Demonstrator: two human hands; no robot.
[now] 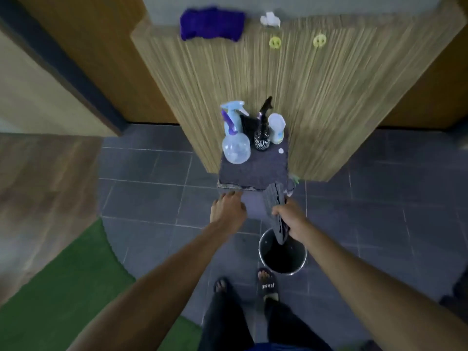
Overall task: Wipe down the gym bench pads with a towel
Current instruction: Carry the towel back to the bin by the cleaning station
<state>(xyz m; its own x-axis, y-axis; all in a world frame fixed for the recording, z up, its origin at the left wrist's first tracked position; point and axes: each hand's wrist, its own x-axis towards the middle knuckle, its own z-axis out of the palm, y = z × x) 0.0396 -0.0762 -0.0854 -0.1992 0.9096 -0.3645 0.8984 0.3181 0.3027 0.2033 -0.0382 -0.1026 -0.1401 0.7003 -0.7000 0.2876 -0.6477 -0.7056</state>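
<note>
My right hand (pixel 291 219) grips a dark grey towel (pixel 273 198). The towel's upper end rests against the front right corner of a dark padded stool top (pixel 253 171), and its lower end hangs toward a bucket. Reaching toward the pad's front edge, my left hand (pixel 229 209) has its fingers spread and holds nothing. No gym bench is visible in the frame.
On the pad stand a clear spray bottle (pixel 235 145), a black spray bottle (pixel 262 138) and a white container (pixel 276 127). A dark bucket (pixel 282 254) sits on the grey tiled floor by my sandalled feet. A purple cloth (pixel 211 22) lies on the wooden cabinet (pixel 329 97) behind. Green matting (pixel 63 279) is at left.
</note>
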